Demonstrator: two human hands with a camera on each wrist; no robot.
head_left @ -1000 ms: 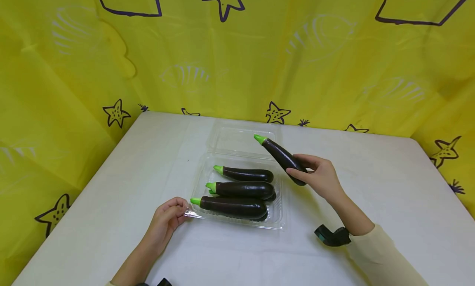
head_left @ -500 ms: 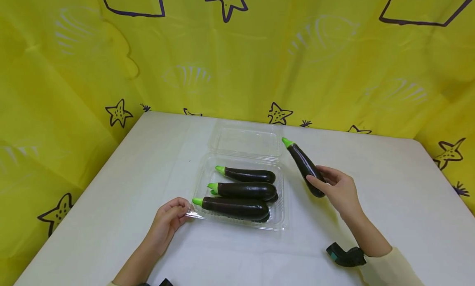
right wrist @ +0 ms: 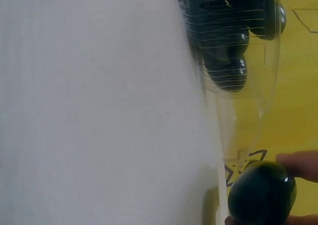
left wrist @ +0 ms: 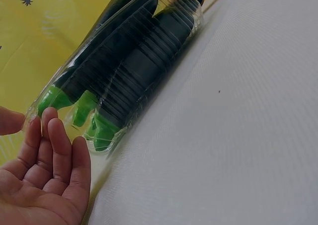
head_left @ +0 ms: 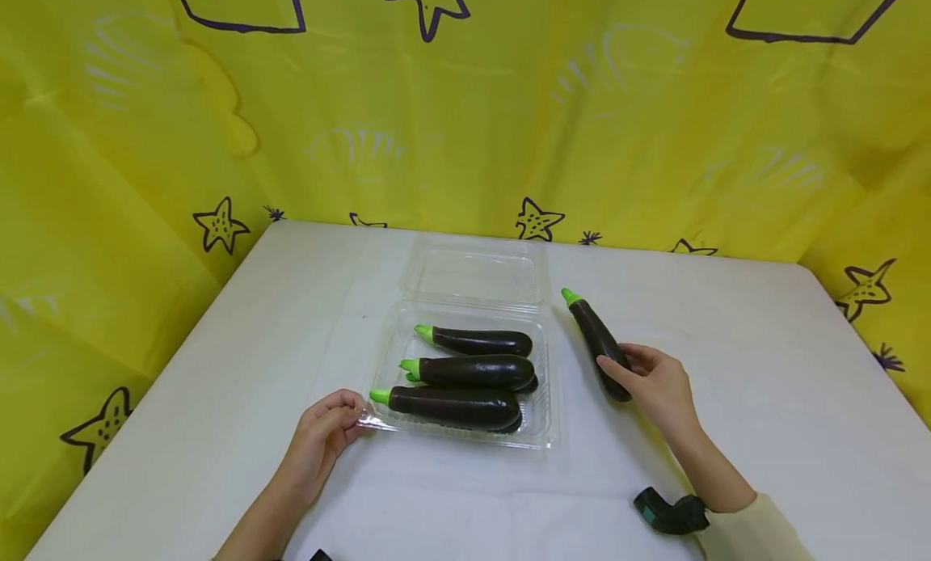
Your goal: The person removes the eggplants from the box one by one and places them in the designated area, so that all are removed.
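In the head view my right hand grips a dark eggplant by its thick end, right of a clear plastic container. Its green stem points away and to the left; the right wrist view shows its rounded end between thumb and fingers. My left hand pinches the near left corner of the clear container. Several eggplants lie in it, stems to the left, some stacked over others. The left wrist view shows my left hand at the container's rim, with green stems behind the plastic.
The container's clear lid lies folded back flat behind it. A white cloth covers the table. Behind and at the sides hangs a yellow curtain with starfish drawings.
My right hand has carried its eggplant right and toward me, away from the container, and lower to the table. The left hand keeps its hold on the container's corner.
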